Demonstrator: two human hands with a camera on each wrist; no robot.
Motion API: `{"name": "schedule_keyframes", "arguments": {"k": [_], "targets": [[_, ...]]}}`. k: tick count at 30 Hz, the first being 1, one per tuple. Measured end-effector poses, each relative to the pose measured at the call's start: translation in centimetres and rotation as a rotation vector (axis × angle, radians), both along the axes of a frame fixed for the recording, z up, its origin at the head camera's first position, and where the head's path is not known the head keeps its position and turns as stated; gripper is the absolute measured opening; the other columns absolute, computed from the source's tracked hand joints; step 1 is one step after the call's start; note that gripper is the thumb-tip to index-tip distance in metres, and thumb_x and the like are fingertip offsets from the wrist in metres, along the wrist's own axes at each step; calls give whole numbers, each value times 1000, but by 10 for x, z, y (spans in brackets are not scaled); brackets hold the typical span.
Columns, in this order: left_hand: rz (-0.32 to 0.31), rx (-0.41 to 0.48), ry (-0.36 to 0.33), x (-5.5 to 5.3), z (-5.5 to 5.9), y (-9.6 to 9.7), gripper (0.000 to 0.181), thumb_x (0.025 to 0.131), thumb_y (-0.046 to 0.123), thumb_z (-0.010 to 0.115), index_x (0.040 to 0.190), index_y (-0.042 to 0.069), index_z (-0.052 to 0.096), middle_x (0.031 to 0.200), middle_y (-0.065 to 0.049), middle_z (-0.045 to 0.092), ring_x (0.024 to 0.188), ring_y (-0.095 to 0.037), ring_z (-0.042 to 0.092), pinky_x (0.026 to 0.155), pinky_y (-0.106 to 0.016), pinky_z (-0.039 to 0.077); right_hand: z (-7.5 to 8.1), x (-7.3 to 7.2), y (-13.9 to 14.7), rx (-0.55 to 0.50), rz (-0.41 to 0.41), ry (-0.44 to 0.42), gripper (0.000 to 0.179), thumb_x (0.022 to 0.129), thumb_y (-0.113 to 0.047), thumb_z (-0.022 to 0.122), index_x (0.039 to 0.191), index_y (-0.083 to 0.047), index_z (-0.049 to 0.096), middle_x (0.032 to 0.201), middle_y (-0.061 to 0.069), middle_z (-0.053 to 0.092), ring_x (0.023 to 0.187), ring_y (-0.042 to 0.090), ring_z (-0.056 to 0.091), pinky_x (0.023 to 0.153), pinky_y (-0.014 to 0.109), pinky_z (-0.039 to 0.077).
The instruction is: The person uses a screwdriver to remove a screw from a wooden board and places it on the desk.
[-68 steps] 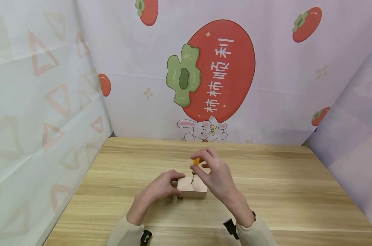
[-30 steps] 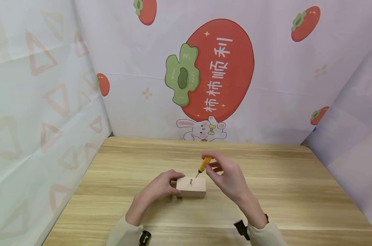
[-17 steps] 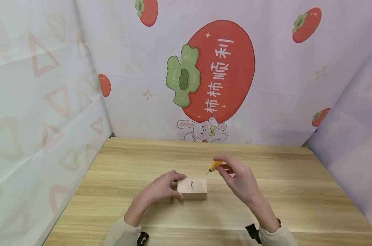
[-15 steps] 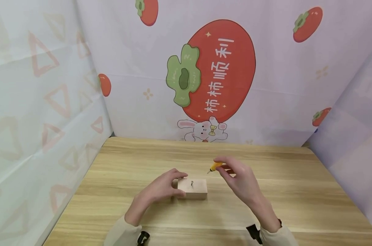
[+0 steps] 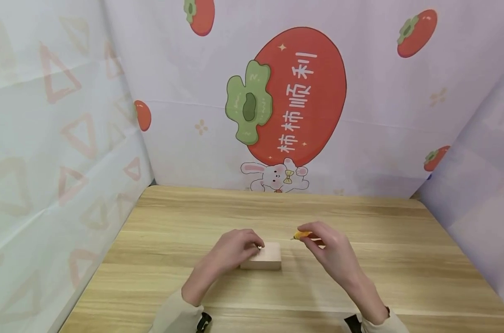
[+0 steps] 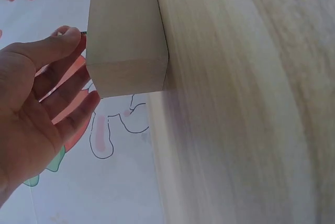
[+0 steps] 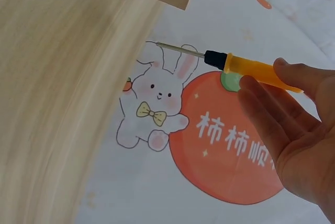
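Observation:
A pale wooden block point(image 5: 272, 256) lies on the table, with a small screw point(image 5: 259, 248) standing in its top. My left hand point(image 5: 234, 249) is over the block's left part and pinches the screw between thumb and fingertips; in the left wrist view only a bit of the screw's dark shank point(image 6: 84, 33) shows beside the thumb. To the right of the block, my right hand point(image 5: 336, 253) holds a yellow-handled screwdriver point(image 7: 256, 70) between thumb and fingers. Its metal tip points left, apart from the block and above the table.
The wood-grain table point(image 5: 381, 277) spreads around the block. Behind it hangs a cloth backdrop point(image 5: 185, 152) printed with persimmons and a rabbit. Another cloth point(image 5: 68, 152) with triangles closes off the left side.
My right hand has drawn the screwdriver off the screw, moving right and tilting it. My left hand has left the block's left end and moved onto the screw. The block looks unmoved.

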State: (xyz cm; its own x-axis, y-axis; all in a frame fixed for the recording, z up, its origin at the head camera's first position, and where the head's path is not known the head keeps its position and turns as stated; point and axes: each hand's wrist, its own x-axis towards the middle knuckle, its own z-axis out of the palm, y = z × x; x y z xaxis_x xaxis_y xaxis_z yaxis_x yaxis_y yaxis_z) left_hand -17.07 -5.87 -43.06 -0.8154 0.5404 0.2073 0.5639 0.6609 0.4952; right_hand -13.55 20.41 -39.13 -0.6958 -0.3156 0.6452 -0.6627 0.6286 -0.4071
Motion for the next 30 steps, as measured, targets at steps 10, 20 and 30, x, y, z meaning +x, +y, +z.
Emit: {"name": "schedule_keyframes", "arguments": {"k": [10, 20, 30], "targets": [[57, 27, 10, 1, 2, 6, 4, 87, 23, 76, 90, 21, 76, 85, 12, 74, 76, 2, 66, 74, -23, 53, -14, 3, 11, 69, -49, 2, 33, 71, 3, 84, 98, -11, 73, 89, -3, 73, 74, 8, 70, 65, 15, 56], [83, 76, 20, 4, 1, 10, 8, 87, 25, 76, 84, 21, 70, 79, 11, 73, 72, 1, 65, 69, -20, 51, -24, 12, 24, 163, -106, 135, 28, 74, -21, 86, 100, -21, 76, 83, -14, 69, 65, 0, 61, 58, 13, 49], [97, 155, 55, 5, -5, 7, 13, 87, 19, 76, 98, 18, 70, 82, 9, 75, 73, -1, 68, 72, -22, 55, -24, 28, 33, 284, -39, 135, 27, 66, -15, 89, 89, -19, 75, 76, -16, 59, 60, -6, 53, 51, 7, 37]]}}
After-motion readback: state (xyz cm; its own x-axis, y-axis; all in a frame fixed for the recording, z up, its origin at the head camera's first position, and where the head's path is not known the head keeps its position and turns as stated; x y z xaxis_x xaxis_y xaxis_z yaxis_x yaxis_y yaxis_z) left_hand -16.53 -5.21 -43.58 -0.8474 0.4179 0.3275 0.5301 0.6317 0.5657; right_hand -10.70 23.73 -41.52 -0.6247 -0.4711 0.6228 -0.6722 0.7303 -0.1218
